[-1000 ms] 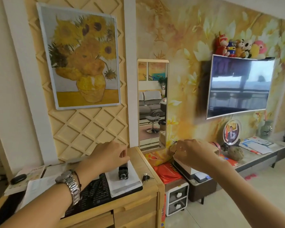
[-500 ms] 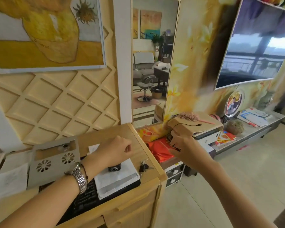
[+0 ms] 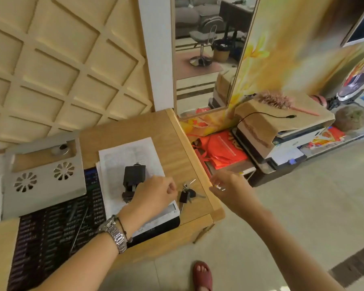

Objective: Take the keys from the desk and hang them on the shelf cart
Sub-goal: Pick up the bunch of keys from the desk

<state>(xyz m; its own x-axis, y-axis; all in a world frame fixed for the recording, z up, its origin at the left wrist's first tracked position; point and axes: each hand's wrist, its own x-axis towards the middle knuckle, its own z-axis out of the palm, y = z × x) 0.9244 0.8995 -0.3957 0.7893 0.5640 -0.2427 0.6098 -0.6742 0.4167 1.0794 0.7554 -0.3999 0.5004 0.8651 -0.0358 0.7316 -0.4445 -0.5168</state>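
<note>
- Wooden desk (image 3: 172, 143) fills the lower left of my view, against a quilted wall, with a mirror (image 3: 206, 49) just past its far corner.
- Keys (image 3: 187, 194) lie flat on the bare wood near the desk's right front edge, just beside the white papers (image 3: 126, 160): a dark fob, a ring and a few metal blades fanned out.
- They look light, hard and loose. I judge the bunch will jingle and swing once lifted, and the blades may slip if I pinch only one. The ring or the fob seems the surest hold, and the ring is what should go over a hook.
- My left hand (image 3: 156, 192) rests on the papers, fingers curled loosely together, knuckles nearly touching the fob. It holds nothing that I can see.
- My right hand (image 3: 229, 189) hovers at the desk's edge, just right of the keys, fingers apart and reaching, blurred. It is not on them yet.
- A small black device (image 3: 132, 179) stands on the papers behind my left hand; a keyboard (image 3: 57, 225) and a grey stand (image 3: 44, 173) lie further left.
- Beyond the desk, low down, are an orange bag (image 3: 223, 150) and a printer (image 3: 290, 141).
- No shelf cart shows, so the hanging place is still to be found.
</note>
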